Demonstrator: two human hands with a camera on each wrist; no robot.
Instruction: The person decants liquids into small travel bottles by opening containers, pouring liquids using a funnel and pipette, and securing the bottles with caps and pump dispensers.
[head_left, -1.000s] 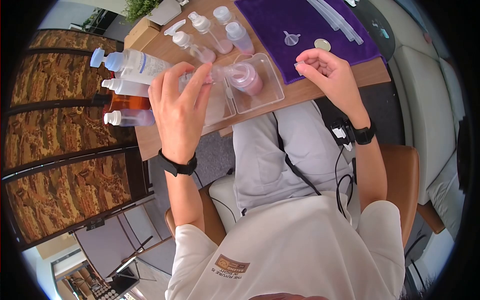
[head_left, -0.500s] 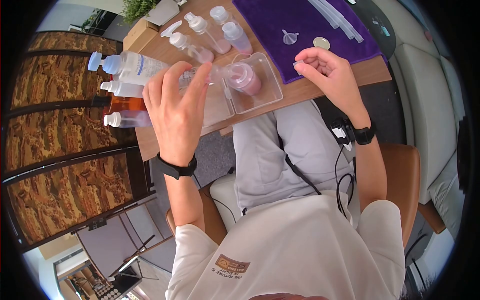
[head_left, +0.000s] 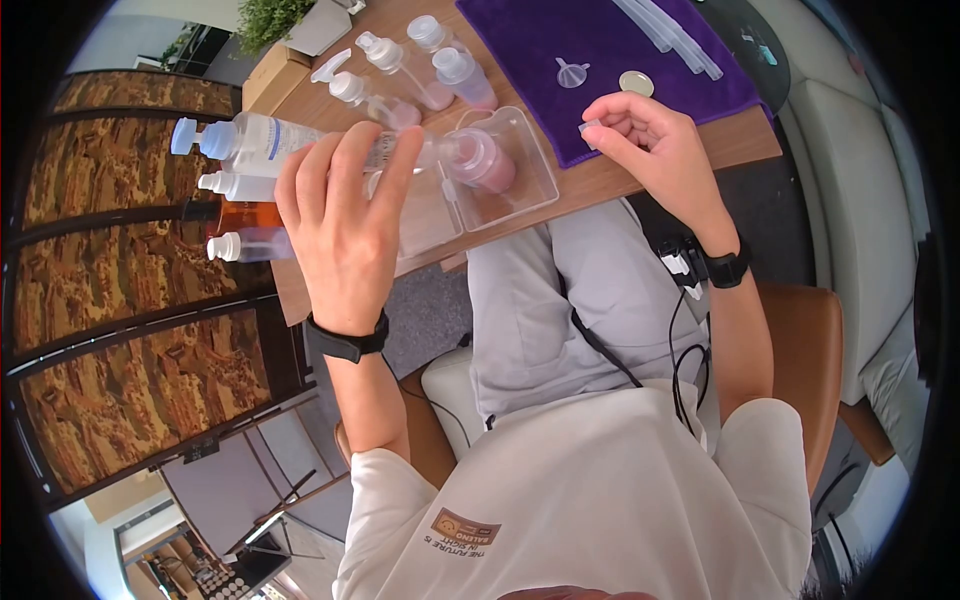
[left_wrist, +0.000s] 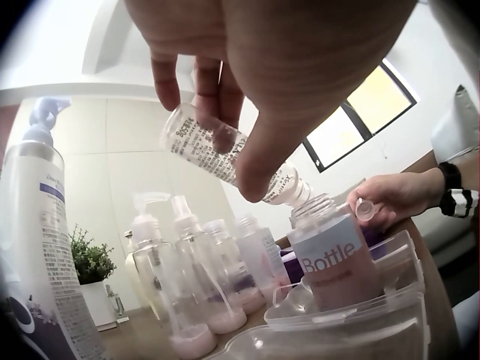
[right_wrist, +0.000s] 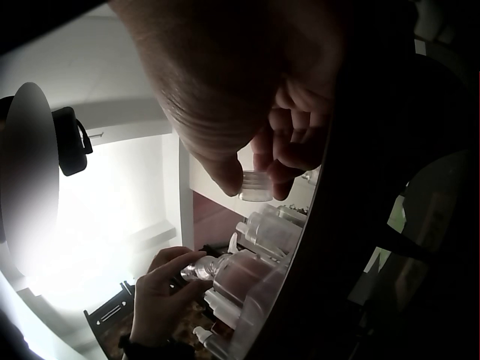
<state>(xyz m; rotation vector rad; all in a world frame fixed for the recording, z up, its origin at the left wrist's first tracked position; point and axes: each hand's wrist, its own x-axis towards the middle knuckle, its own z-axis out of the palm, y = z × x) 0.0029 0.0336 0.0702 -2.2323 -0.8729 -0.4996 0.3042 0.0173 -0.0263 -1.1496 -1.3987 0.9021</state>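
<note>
My left hand grips a small clear bottle with printed text between thumb and fingers. That bottle is tilted, and its neck meets the open mouth of a wider bottle marked "Bottle", which contains pink liquid. The wider bottle stands in a clear plastic box with its lid folded open to the left. Over the near edge of the purple cloth, my right hand pinches a small clear screw cap between thumb and fingertips.
Several pump bottles with pink residue stand behind the box. Larger bottles, including a blue-topped pump bottle, line the table's left side. On the purple cloth lie a small funnel, a round lid and clear tubes.
My left hand has drifted slightly left and toward me, still holding the tilted small bottle at the wider one's mouth. The right hand keeps its pinch on the cap, nearly still.
</note>
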